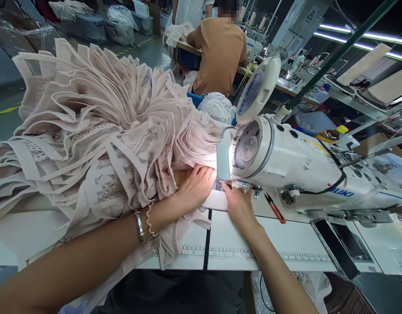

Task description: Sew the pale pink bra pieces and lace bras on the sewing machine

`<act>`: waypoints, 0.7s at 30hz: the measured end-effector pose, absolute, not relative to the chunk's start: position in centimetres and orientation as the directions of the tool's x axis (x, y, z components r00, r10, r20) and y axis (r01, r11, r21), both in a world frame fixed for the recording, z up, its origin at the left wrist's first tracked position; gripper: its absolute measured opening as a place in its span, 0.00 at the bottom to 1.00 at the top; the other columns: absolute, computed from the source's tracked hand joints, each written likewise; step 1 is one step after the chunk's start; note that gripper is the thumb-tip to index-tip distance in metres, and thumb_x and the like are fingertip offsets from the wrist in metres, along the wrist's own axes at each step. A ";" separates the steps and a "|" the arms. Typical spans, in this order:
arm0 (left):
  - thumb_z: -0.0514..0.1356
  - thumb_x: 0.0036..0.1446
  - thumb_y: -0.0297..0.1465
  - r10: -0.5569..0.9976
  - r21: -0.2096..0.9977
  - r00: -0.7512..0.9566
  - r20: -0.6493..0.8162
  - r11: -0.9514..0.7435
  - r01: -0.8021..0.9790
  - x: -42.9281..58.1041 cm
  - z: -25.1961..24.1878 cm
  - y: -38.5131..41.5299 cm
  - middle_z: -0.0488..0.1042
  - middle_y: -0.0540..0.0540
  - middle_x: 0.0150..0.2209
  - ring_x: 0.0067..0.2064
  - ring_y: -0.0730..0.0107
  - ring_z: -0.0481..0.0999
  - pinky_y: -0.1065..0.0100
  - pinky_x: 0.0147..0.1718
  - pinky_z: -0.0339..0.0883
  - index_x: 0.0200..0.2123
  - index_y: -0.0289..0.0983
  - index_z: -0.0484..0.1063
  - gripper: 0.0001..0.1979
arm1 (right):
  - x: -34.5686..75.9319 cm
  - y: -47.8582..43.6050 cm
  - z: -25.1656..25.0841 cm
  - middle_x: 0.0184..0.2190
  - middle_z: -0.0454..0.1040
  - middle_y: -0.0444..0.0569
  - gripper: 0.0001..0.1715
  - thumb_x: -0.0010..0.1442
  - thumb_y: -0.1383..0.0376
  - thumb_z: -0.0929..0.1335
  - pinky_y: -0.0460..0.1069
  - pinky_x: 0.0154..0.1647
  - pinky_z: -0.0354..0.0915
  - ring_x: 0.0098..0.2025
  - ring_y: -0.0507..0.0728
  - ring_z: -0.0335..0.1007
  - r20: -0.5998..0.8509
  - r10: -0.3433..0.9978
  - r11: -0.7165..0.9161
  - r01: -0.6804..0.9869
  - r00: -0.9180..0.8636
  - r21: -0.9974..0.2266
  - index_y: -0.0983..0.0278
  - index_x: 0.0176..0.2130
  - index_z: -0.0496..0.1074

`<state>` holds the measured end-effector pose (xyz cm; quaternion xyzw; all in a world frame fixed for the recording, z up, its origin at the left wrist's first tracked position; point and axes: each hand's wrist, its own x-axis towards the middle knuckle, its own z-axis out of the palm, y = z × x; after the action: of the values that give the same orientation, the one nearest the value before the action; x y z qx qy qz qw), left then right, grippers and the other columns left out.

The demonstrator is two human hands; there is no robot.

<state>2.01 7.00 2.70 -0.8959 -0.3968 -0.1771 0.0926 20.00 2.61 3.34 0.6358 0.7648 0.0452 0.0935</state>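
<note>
My left hand [201, 185] rests under the lit front of a white sewing machine [286, 152], its fingers bent down over beige fabric. A large heap of beige lace-trimmed garments [122, 117] lies beside and behind it, draping over my left forearm. My right hand [239, 201] is below the machine head, close to the presser foot area. Its thumb and fingertips are drawn together there, and what they pinch is hidden. A grey-green lamp [223, 160] hangs in front of the needle, which I cannot make out.
Orange-handled thread snips [275, 208] lie right of my right hand. A phone [335, 248] sits near the table's front edge, and a printed ruler [233, 254] runs along that edge. A round magnifier-like cover [258, 89] stands raised. Beyond, a person in a brown shirt [219, 52] sits at another machine.
</note>
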 end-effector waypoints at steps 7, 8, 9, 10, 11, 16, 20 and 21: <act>0.48 0.66 0.19 0.564 -0.062 0.601 0.566 -0.698 0.713 1.7 3.0 6.8 0.70 0.44 0.32 0.39 0.60 0.68 0.57 0.49 0.58 0.33 0.35 0.67 0.12 | 20.0 2.9 3.5 0.58 0.71 0.61 0.43 0.58 0.82 0.55 0.61 0.57 0.60 0.53 0.65 0.69 -0.084 0.983 0.177 0.972 -0.165 0.155 0.60 0.67 0.64; 0.48 0.66 0.18 0.533 -0.078 0.587 0.609 -0.697 0.713 1.6 3.1 6.8 0.69 0.45 0.31 0.38 0.61 0.68 0.58 0.47 0.59 0.32 0.35 0.67 0.13 | 20.0 3.0 3.5 0.57 0.72 0.61 0.43 0.58 0.82 0.55 0.61 0.57 0.60 0.53 0.66 0.69 -0.087 0.984 0.169 0.975 -0.158 0.146 0.60 0.67 0.64; 0.47 0.66 0.17 0.518 -0.086 0.571 0.638 -0.688 0.720 1.6 3.1 6.8 0.69 0.45 0.30 0.37 0.61 0.68 0.60 0.44 0.59 0.32 0.35 0.67 0.14 | 20.0 3.0 3.6 0.56 0.73 0.60 0.42 0.59 0.81 0.55 0.61 0.57 0.60 0.53 0.66 0.69 -0.088 0.985 0.161 0.977 -0.150 0.138 0.59 0.66 0.65; 0.46 0.66 0.17 0.529 -0.078 0.551 0.646 -0.672 0.737 1.6 3.1 6.9 0.69 0.45 0.30 0.36 0.62 0.68 0.61 0.41 0.60 0.32 0.35 0.67 0.15 | 20.0 3.0 3.5 0.55 0.74 0.60 0.41 0.60 0.81 0.56 0.62 0.57 0.59 0.53 0.66 0.70 -0.088 0.986 0.152 0.980 -0.141 0.131 0.59 0.66 0.65; 0.46 0.65 0.16 0.572 -0.047 0.522 0.632 -0.644 0.763 1.8 3.1 7.1 0.70 0.45 0.30 0.35 0.62 0.68 0.62 0.39 0.60 0.34 0.35 0.68 0.15 | 20.0 3.1 3.5 0.53 0.75 0.60 0.40 0.60 0.80 0.56 0.62 0.57 0.59 0.52 0.67 0.70 -0.085 0.987 0.145 0.981 -0.135 0.128 0.59 0.66 0.66; 0.48 0.63 0.17 0.860 0.211 0.373 0.348 -0.459 0.863 3.2 2.4 9.7 0.73 0.36 0.42 0.44 0.55 0.72 0.59 0.44 0.64 0.43 0.30 0.71 0.13 | 20.6 3.5 2.3 0.48 0.77 0.63 0.29 0.67 0.72 0.57 0.66 0.56 0.60 0.52 0.70 0.70 0.011 0.984 0.175 0.978 -0.177 0.115 0.64 0.63 0.68; 0.49 0.65 0.21 0.903 0.269 0.338 0.264 -0.405 0.874 4.3 2.7 11.8 0.72 0.34 0.49 0.52 0.54 0.70 0.57 0.54 0.62 0.50 0.28 0.69 0.14 | 21.5 4.1 1.0 0.55 0.74 0.64 0.26 0.70 0.67 0.56 0.66 0.59 0.59 0.59 0.69 0.65 0.116 0.954 0.274 0.961 -0.277 0.039 0.68 0.62 0.67; 0.50 0.66 0.22 0.901 0.263 0.343 0.265 -0.410 0.873 4.4 3.0 11.8 0.72 0.34 0.50 0.51 0.55 0.71 0.57 0.54 0.62 0.52 0.29 0.68 0.14 | 21.7 4.0 0.9 0.55 0.74 0.63 0.26 0.70 0.66 0.55 0.65 0.59 0.59 0.59 0.68 0.65 0.165 0.940 0.301 0.953 -0.300 0.019 0.68 0.62 0.67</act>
<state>4.39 11.80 3.02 -0.8187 -0.5418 -0.1864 -0.0374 21.73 4.04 0.89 0.5885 0.8042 0.0566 -0.0613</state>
